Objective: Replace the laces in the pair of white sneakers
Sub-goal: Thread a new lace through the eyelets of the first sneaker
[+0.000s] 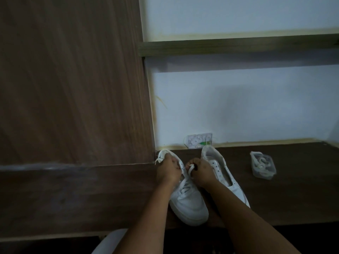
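Observation:
Two white sneakers lie on the dark wooden desk [293, 195]. The left sneaker [189, 202] has its toe toward me and carries a white lace [188, 172] through its lower eyelets. My left hand [167, 170] grips the shoe's collar and a lace end. My right hand [199, 170] pinches the other lace end just above the eyelets. The right sneaker [222, 171] lies beside it with bare eyelets, partly hidden by my right forearm.
A small clear plastic container [263, 165] with coiled white laces stands on the desk to the right. A wall socket [200, 140] sits at the desk's back edge. A tall wooden panel [73, 79] rises on the left, a shelf [238, 46] above.

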Demonstrator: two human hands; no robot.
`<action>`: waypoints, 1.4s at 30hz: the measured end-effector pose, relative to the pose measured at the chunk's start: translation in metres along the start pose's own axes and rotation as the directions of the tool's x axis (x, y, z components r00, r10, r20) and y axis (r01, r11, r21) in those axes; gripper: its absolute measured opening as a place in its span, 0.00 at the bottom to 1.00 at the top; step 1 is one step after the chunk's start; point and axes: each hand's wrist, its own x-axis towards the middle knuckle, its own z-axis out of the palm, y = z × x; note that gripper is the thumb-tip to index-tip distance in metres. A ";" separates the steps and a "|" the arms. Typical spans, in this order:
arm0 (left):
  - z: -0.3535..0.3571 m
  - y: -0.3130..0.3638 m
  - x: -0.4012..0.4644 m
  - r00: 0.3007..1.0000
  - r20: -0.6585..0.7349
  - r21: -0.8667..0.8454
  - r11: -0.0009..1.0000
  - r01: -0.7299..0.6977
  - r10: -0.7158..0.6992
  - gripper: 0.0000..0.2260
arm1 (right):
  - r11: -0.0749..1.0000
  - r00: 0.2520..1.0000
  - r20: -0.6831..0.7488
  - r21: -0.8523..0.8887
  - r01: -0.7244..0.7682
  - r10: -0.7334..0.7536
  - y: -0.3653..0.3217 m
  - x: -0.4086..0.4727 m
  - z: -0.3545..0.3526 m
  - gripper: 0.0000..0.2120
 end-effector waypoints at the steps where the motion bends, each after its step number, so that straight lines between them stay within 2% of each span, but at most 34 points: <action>1: 0.001 -0.003 0.002 0.999 0.034 -0.091 0.995 0.030 -0.027 0.08 | 1.000 0.999 -0.034 -0.018 0.013 -0.014 0.001 -0.001 0.003 0.07; 4: 0.004 -0.011 0.005 0.997 0.071 -0.249 0.968 0.040 -0.023 0.06 | 0.999 0.996 -0.081 -0.028 0.022 -0.025 0.001 -0.003 0.012 0.07; 6: 0.002 -0.009 0.001 0.999 0.044 -0.265 0.964 0.013 -0.002 0.08 | 0.992 0.995 -0.066 -0.113 0.062 -0.070 0.000 -0.003 0.018 0.06; 8: 0.000 -0.006 -0.003 1.000 0.012 -0.193 0.981 -0.012 0.015 0.06 | 0.976 0.992 -0.035 -0.186 0.110 -0.119 -0.003 -0.004 0.021 0.05; 12: -0.002 -0.010 -0.005 0.995 0.023 -0.108 0.990 -0.092 0.095 0.07 | 0.998 0.997 -0.039 0.017 0.060 -0.060 0.000 0.002 0.012 0.07; 14: -0.005 -0.012 -0.004 0.981 0.025 0.014 0.981 -0.192 0.192 0.07 | 0.985 0.996 0.081 0.163 -0.053 0.040 0.002 0.006 -0.005 0.15; 15: -0.009 -0.011 -0.003 0.972 0.014 0.096 0.967 -0.235 0.235 0.08 | 0.981 0.988 0.147 0.181 -0.064 0.037 0.002 0.008 -0.012 0.19; 17: -0.015 -0.009 0.001 0.949 -0.027 0.231 0.926 -0.300 0.314 0.09 | 0.989 0.965 0.221 0.081 0.123 -0.138 -0.007 0.009 -0.025 0.21; 19: -0.024 -0.004 0.002 0.932 -0.064 0.250 0.910 -0.330 0.356 0.10 | 0.945 0.911 0.304 -0.081 0.317 -0.280 -0.019 0.008 -0.024 0.14; 21: -0.033 -0.003 0.004 0.933 -0.120 0.245 0.921 -0.302 0.338 0.10 | 0.915 0.909 0.310 -0.203 0.348 -0.278 -0.021 0.007 -0.015 0.14; 22: -0.042 -0.002 0.005 0.939 -0.166 0.204 0.942 -0.265 0.300 0.10 | 0.923 0.925 0.269 -0.200 0.327 -0.270 -0.020 0.006 -0.011 0.14; 24: -0.065 -0.006 0.011 0.923 -0.304 0.119 0.971 -0.208 0.236 0.09 | 0.963 0.954 0.190 -0.092 0.253 -0.232 -0.016 0.007 -0.008 0.14; 26: -0.099 -0.012 0.019 0.841 -0.515 -0.091 0.965 -0.246 0.166 0.08 | 0.986 0.971 0.171 0.018 0.168 -0.168 -0.011 0.010 -0.008 0.15; 28: -0.132 -0.019 0.027 0.702 -0.712 -0.364 0.838 -0.407 0.031 0.11 | 0.992 0.978 0.178 0.089 0.093 -0.108 -0.008 0.012 -0.009 0.16; 29: -0.144 -0.022 0.030 0.660 -0.749 -0.450 0.772 -0.448 -0.054 0.14 | 0.991 0.980 0.181 0.119 0.066 -0.087 -0.007 0.012 -0.010 0.17; 30: -0.152 -0.024 0.029 0.670 -0.733 -0.542 0.696 -0.470 -0.119 0.16 | 0.988 0.980 0.183 0.142 0.056 -0.082 -0.007 0.012 -0.010 0.17; 31: -0.154 -0.024 0.028 0.722 -0.675 -0.647 0.595 -0.477 -0.155 0.16 | 0.987 0.980 0.182 0.151 0.051 -0.079 -0.007 0.012 -0.011 0.17; 32: -0.149 -0.021 0.025 0.818 -0.549 -0.783 0.450 -0.430 -0.173 0.14 | 0.988 0.980 0.182 0.145 0.052 -0.078 -0.008 0.012 -0.012 0.18; 33: -0.138 -0.016 0.020 0.915 -0.367 -0.901 0.309 -0.305 -0.166 0.12 | 0.989 0.980 0.184 0.138 0.052 -0.077 -0.008 0.012 -0.011 0.18; 34: -0.125 -0.006 0.013 0.975 -0.160 -0.973 0.192 -0.130 -0.152 0.11 | 0.990 0.980 0.185 0.128 0.050 -0.073 -0.008 0.012 -0.011 0.18; 35: -0.112 0.003 0.007 0.991 -0.011 -0.987 0.161 0.010 -0.132 0.10 | 0.992 0.980 0.185 0.119 0.053 -0.074 -0.009 0.013 -0.011 0.18; 36: -0.098 0.013 0.003 0.989 0.085 -0.974 0.200 0.108 -0.123 0.10 | 0.992 0.980 0.184 0.112 0.058 -0.078 -0.010 0.013 -0.011 0.18; 37: -0.083 0.020 0.001 0.988 0.091 -0.897 0.420 0.135 -0.125 0.09 | 0.992 0.981 0.179 0.112 0.060 -0.080 -0.010 0.013 -0.010 0.18; 38: -0.068 0.023 0.001 0.996 0.044 -0.687 0.722 0.086 -0.076 0.08 | 0.991 0.982 0.171 0.116 0.065 -0.084 -0.010 0.013 -0.010 0.17; 39: -0.053 0.019 0.002 0.999 -0.001 -0.362 0.931 -0.041 0.044 0.07 | 0.991 0.983 0.163 0.115 0.062 -0.081 -0.011 0.013 -0.010 0.17; 40: -0.041 0.013 0.003 0.985 -0.005 -0.060 0.983 -0.175 0.175 0.06 | 0.993 0.984 0.158 0.105 0.062 -0.078 -0.011 0.013 -0.010 0.16; 41: -0.031 0.006 0.004 0.963 0.034 0.146 0.951 -0.271 0.269 0.06 | 0.994 0.985 0.156 0.093 0.060 -0.075 -0.010 0.013 -0.009 0.15; 42: -0.026 0.001 0.003 0.951 0.110 0.260 0.915 -0.309 0.290 0.08 | 0.994 0.985 0.154 0.090 0.063 -0.077 -0.010 0.013 -0.008 0.15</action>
